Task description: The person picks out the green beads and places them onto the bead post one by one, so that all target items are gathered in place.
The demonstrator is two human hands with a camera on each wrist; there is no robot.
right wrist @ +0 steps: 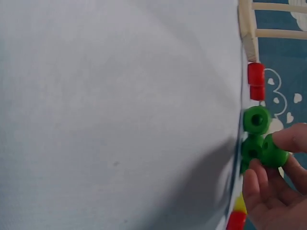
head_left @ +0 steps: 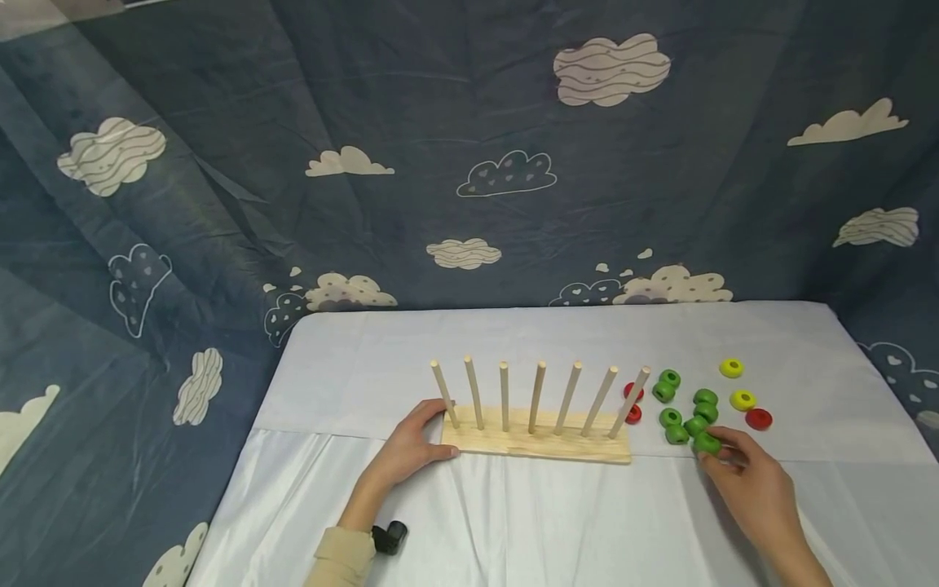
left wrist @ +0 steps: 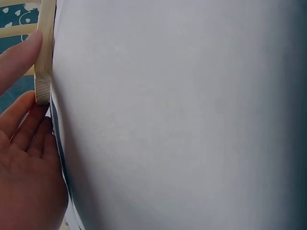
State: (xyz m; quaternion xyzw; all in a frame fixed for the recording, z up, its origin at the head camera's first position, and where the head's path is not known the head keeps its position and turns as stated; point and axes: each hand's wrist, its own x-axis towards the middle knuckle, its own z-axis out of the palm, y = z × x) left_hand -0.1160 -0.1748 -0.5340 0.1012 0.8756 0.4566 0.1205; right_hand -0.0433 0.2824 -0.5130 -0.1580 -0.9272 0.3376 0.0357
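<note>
A wooden peg board [head_left: 506, 443] with several upright round pegs [head_left: 537, 397] lies on the white-covered table. My left hand [head_left: 411, 444] holds its left end; in the left wrist view the thumb [left wrist: 24, 57] lies along the board and the fingertips meet its end. To the right, my right hand [head_left: 759, 489] pinches a green bead [head_left: 707, 443] between thumb and fingers. In the right wrist view this held bead [right wrist: 274, 152] overlaps another green bead [right wrist: 253, 147]. Several more green beads [head_left: 670, 417] lie grouped just beyond the fingertips. All the pegs are bare.
Two red beads [head_left: 633, 414] sit by the board's right end. Farther right are two yellow beads [head_left: 731, 368] and another red bead [head_left: 759, 419]. A black device [head_left: 390, 538] is at the left wrist. A dark cloud-patterned cloth [head_left: 469, 212] hangs behind the table.
</note>
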